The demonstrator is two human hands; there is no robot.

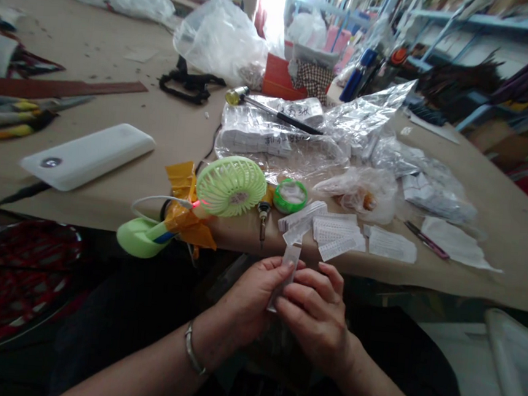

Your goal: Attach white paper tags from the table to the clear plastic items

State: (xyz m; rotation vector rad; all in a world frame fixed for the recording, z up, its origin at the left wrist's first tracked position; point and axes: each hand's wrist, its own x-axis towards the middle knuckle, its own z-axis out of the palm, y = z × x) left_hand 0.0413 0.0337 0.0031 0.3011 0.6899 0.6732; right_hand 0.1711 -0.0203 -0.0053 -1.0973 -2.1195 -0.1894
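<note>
My left hand [256, 290] pinches a narrow whitish strip [291, 254] between thumb and fingers, just off the table's front edge. Curled against the strip's lower part, the fingers of my right hand [316, 310] hold it too. What the strip is made of I cannot tell. Right above my hands, small printed paper slips [335, 229] lie in loose piles at the edge, with another stack of slips [392, 244] to their right. A round green tub [291, 195] with white stuff inside stands behind them. Left of it a pointed metal-tipped tool [263, 222] juts over the edge.
A green fan [231, 186] is fixed at the edge with orange tape [182, 181]. A white power bank [89, 155] lies to the left. Clear plastic bags [366, 191], a hammer [280, 114] and a pink-handled pen-like tool [427, 240] occupy the table behind and right.
</note>
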